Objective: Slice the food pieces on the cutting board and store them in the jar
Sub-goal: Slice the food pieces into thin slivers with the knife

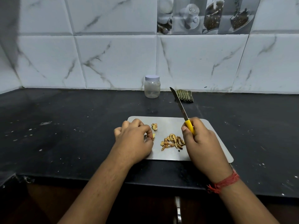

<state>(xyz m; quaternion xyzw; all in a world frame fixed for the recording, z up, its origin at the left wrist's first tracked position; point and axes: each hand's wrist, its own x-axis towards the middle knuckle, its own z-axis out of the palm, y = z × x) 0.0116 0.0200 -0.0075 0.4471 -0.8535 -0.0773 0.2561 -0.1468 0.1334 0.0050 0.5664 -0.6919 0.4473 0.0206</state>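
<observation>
Slicing is the step in hand: your left hand (135, 136), fingers curled, pinches a small piece (153, 135) at the cutting board's (168, 155) left edge, an uncut chunk (154, 126) just beyond it and the sliced pile (172, 141) mid-board. Your right hand (199, 139) grips the knife (182, 110) by its yellow handle, blade raised. Next, bring the blade down beside your fingertips. The jar (152, 86) stands capped at the counter's back edge, so it needs opening. No readable writing shows.

A single wide-angle head-worn view looks forward and steeply down from close above the near edge of the dark table (64, 126), facing the tiled wall (113, 54), with both forearms reaching in from the bottom.
</observation>
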